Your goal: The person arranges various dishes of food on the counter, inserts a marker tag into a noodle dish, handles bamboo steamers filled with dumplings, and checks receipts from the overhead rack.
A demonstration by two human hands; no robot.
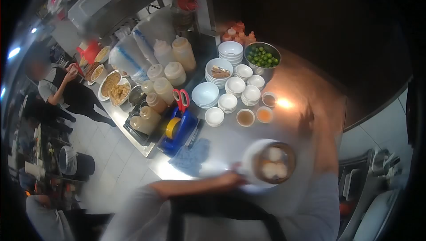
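My left hand (234,178) grips the edge of a white plate (251,174) at the near side of the metal counter. On the plate sits a round bamboo steamer (292,161) with 3 white buns (275,169) inside. My right hand (316,109) reaches over the right part of the counter, near a bright reflection. It is blurred and its fingers are not clear. Closest to it are small cups of sauce, among them an orange one (265,115) and a brown one (245,117).
Stacked white bowls (205,94) and a metal bowl of green limes (262,57) stand at the back. Squeeze bottles (183,54), a blue tape dispenser (179,130), red scissors (181,97) and a blue cloth (191,156) lie left. Another person (66,86) stands far left.
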